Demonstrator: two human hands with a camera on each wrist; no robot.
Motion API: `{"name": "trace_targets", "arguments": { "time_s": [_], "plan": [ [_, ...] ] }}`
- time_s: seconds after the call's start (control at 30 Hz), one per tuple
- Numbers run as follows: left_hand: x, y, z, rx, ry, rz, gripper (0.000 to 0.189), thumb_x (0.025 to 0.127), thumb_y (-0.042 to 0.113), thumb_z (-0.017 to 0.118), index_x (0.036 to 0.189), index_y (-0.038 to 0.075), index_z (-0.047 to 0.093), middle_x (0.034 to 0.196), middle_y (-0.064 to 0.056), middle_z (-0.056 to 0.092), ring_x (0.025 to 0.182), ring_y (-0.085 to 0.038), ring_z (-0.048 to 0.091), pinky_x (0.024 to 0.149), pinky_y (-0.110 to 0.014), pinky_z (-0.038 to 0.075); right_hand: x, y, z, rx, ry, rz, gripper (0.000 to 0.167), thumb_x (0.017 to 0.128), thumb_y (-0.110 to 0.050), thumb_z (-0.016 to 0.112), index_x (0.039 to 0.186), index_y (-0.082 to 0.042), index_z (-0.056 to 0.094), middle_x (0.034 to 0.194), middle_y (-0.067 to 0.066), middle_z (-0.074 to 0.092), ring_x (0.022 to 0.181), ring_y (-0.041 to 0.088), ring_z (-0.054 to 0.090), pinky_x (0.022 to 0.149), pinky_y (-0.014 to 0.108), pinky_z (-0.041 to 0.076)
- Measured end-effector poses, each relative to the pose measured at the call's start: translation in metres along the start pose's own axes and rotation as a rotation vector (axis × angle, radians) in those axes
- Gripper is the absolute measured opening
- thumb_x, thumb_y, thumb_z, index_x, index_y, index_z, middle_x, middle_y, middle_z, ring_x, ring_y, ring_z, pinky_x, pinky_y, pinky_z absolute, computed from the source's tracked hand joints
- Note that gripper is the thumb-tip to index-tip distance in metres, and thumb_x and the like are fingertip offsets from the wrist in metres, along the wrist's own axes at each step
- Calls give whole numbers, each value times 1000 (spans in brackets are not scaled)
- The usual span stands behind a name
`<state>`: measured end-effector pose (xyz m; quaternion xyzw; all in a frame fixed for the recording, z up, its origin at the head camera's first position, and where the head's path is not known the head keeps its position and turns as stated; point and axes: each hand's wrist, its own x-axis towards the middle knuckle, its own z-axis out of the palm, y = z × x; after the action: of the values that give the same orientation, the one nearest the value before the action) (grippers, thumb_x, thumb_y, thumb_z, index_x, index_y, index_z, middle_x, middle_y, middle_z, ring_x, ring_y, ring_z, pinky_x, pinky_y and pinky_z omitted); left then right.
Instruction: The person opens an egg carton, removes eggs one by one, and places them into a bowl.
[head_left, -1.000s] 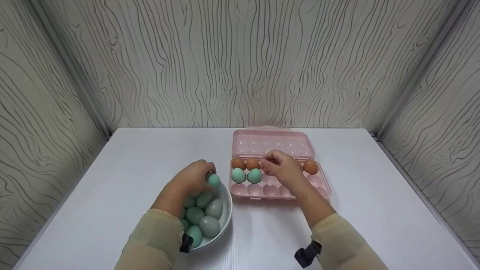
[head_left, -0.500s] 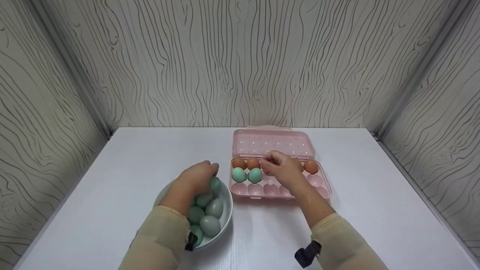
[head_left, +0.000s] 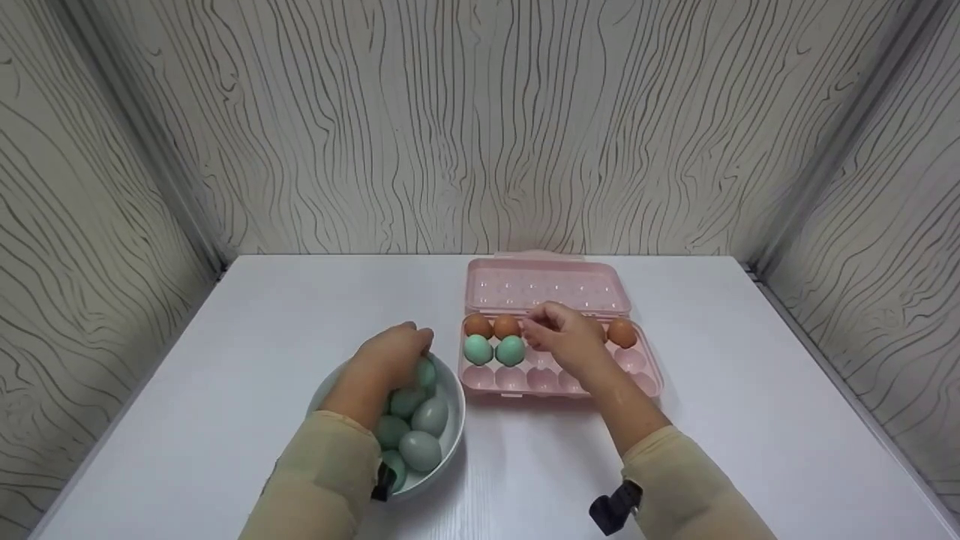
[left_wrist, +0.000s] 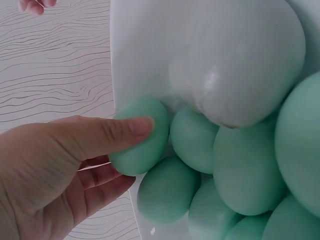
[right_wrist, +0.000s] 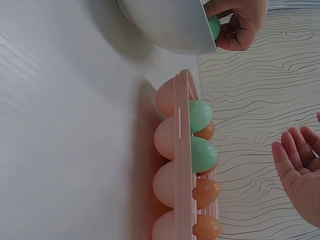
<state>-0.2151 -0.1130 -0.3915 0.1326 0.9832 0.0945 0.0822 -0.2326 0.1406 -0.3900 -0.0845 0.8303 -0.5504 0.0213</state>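
My left hand (head_left: 382,367) pinches a green egg (left_wrist: 142,159) between thumb and fingers, by the far right rim of the white bowl (head_left: 451,390). Several green and greyish-green eggs (head_left: 421,451) fill the bowl below that hand; the forearm covers part of them. Over the open pink egg carton (head_left: 541,380) hovers my right hand (head_left: 568,337), its fingers loosely bent and nothing in them. Two light green eggs (head_left: 511,350) sit in the carton's middle row, left side. Brown eggs (head_left: 622,333) stand in its back row, some partly behind the right hand.
The carton's lid (head_left: 544,286) lies back towards the patterned wall (head_left: 480,135). Its front row has bare cups. Bowl and carton stand close side by side on the white table (head_left: 720,390). Dark wrist devices (head_left: 616,508) are strapped at both sleeves.
My left hand has lowered slightly towards the bowl with the green egg in its grip, and its wrist has shifted right. The right hand and the eggs in the carton stay put.
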Motion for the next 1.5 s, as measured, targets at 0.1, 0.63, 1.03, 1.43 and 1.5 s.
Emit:
{"name": "trace_targets", "arguments": {
  "time_s": [0.1, 0.63, 1.03, 1.43, 1.5],
  "plan": [
    [-1, 1, -1, -9, -5, -20, 36, 68, 3, 74, 98, 15, 59, 86, 0, 53, 77, -19, 51, 75, -39, 48, 0, 0, 0, -13, 1, 1, 12, 85, -22, 64, 90, -11, 63, 83, 3, 62, 79, 16, 60, 74, 30, 53],
    [3, -5, -4, -85, -30, -52, 39, 70, 12, 77, 105, 18, 59, 95, 0, 52, 82, -18, 51, 79, -38, 48, 4, 6, -4, 3, -36, 12, 23, 84, -32, 65, 95, -12, 62, 94, 5, 63, 91, 23, 60, 82, 37, 50],
    [3, 2, -14, -168, 60, 13, 38, 74, 18, 73, 110, 17, 59, 107, -3, 53, 102, -20, 53, 90, -39, 45, 15, 17, -10, -92, -38, 47, 20, 89, -30, 59, 99, -12, 60, 97, 6, 58, 92, 23, 54, 78, 31, 47],
    [12, 19, -16, -252, 108, -27, 40, 76, 25, 74, 112, 19, 59, 113, -2, 53, 105, -20, 53, 92, -39, 45, 21, 42, 2, -226, 14, 67, 17, 85, -26, 65, 99, -16, 64, 95, -2, 60, 92, 17, 53, 84, 31, 46],
    [14, 22, -16, -265, 115, -28, 39, 76, 25, 74, 112, 19, 59, 113, -2, 52, 106, -20, 53, 92, -39, 44, 22, 44, 8, -235, 12, 45, 16, 85, -20, 65, 100, -13, 63, 97, -1, 59, 94, 18, 53, 87, 33, 45]
  ]
}}
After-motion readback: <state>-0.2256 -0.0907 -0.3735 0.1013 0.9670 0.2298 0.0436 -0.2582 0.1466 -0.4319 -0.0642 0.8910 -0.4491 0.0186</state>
